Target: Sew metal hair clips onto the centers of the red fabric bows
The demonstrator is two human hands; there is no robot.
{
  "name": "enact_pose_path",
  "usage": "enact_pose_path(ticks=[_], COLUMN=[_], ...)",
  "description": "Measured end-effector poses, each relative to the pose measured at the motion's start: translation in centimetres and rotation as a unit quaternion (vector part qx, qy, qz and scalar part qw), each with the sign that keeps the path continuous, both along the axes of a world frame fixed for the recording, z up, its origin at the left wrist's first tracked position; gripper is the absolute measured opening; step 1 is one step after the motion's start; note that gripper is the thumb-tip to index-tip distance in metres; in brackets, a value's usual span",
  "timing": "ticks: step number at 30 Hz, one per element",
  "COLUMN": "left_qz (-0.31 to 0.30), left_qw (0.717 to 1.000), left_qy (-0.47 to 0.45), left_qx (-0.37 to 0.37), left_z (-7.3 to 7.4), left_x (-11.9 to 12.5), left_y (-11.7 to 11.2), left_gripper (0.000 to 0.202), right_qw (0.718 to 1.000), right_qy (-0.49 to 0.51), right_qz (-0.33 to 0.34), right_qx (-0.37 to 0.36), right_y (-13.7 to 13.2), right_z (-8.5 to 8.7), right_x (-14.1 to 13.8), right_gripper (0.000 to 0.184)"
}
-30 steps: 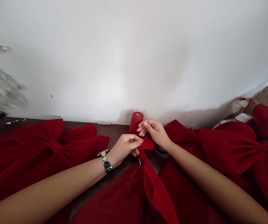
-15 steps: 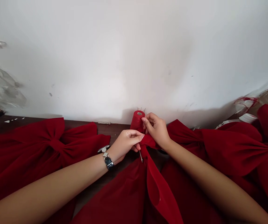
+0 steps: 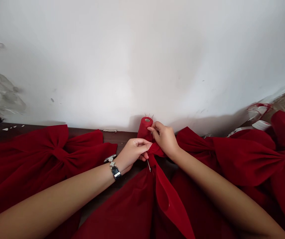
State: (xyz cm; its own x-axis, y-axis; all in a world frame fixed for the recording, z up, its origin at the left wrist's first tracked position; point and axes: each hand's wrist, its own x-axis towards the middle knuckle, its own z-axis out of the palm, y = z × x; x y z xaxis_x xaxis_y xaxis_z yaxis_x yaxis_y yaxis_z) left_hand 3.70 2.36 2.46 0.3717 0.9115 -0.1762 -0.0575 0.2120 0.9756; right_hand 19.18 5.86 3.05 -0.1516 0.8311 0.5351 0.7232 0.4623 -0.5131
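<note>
My left hand (image 3: 137,151) pinches the gathered top of a red fabric piece (image 3: 157,150) between thumb and fingers. Below those fingers, a slim metal clip or pin (image 3: 148,165) points down against the cloth. My right hand (image 3: 164,137) is closed in a pinch just above the fold. A thin line runs from its fingertips to the fabric; whether it is needle or thread I cannot tell. Directly behind my hands stands a cone of red thread (image 3: 144,127), with several needles sticking up from its top. A long red strip (image 3: 173,205) hangs toward me.
A large red bow (image 3: 59,152) lies at left on the dark table (image 3: 122,136). More red bows (image 3: 247,159) are piled at right, near a white roll (image 3: 261,125). Clear plastic (image 3: 0,89) sits far left. A pale wall (image 3: 95,59) rises behind the table.
The right hand's fingertips have shifted slightly up and away from the fabric, so more of the thin line shows. The left hand keeps its pinch. The whole view has shifted slightly.
</note>
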Motion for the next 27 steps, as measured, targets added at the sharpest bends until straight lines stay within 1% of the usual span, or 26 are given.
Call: enact_pose_path(ticks=[3, 6, 9, 11, 12, 14, 16, 17, 18, 20, 22, 24, 27], left_qz=[0.006, 0.009, 0.008, 0.009, 0.01, 0.012, 0.013, 0.013, 0.014, 0.016, 0.018, 0.019, 0.016], left_qw=[1.0, 1.0, 1.0, 0.999, 0.999, 0.999, 0.999, 0.999, 0.999, 0.999, 0.998, 0.998, 0.997], left_qy=[0.01, 0.019, 0.025, 0.026, 0.025, 0.024, 0.023, 0.023, 0.023, 0.024, 0.026, 0.029, 0.032], left_qx=[0.0, 0.004, 0.017, 0.024, 0.027, 0.032, 0.035, 0.037, 0.039, 0.044, 0.05, 0.056, 0.061], left_z=[-0.6, -1.1, -1.4, -1.5, -1.6, -1.7, -1.7, -1.7, -1.7, -1.7, -1.8, -1.9, -2.2], left_x=[-0.1, -0.2, -0.3, -0.3, -0.3, -0.3, -0.3, -0.2, -0.3, -0.3, -0.3, -0.4, -0.4], left_y=[0.0, -0.1, -0.3, -0.3, -0.3, -0.2, -0.2, -0.2, -0.2, -0.3, -0.3, -0.2, -0.1], left_gripper=[0.022, 0.02, 0.019, 0.02, 0.02, 0.02, 0.021, 0.021, 0.021, 0.021, 0.022, 0.024, 0.028], right_qw=[1.0, 0.999, 0.999, 0.999, 0.999, 0.991, 0.968, 0.956, 0.949, 0.942, 0.934, 0.924, 0.913], right_qy=[-0.003, 0.012, 0.02, -0.004, -0.032, -0.117, -0.198, -0.224, -0.24, -0.253, -0.268, -0.284, -0.302], right_qz=[0.008, 0.03, 0.031, 0.007, -0.003, -0.014, -0.017, -0.019, -0.023, -0.037, -0.057, -0.071, -0.094], right_qx=[-0.003, -0.008, 0.032, 0.054, 0.037, -0.057, -0.155, -0.186, -0.203, -0.215, -0.23, -0.246, -0.259], right_y=[-0.1, -0.7, -2.2, -3.5, -4.1, -5.0, -5.4, -5.5, -5.5, -5.3, -5.2, -5.2, -5.6], right_z=[-0.1, 0.3, 0.9, 1.1, 1.0, 0.5, -0.2, -0.6, -0.8, -1.1, -0.7, 0.1, 1.8], right_x=[0.0, 0.7, 2.5, 4.2, 5.1, 6.7, 7.7, 7.9, 8.0, 8.0, 7.9, 8.0, 9.0], right_gripper=[0.024, 0.025, 0.021, 0.017, 0.015, 0.01, 0.005, 0.007, 0.01, 0.014, 0.014, 0.014, 0.013])
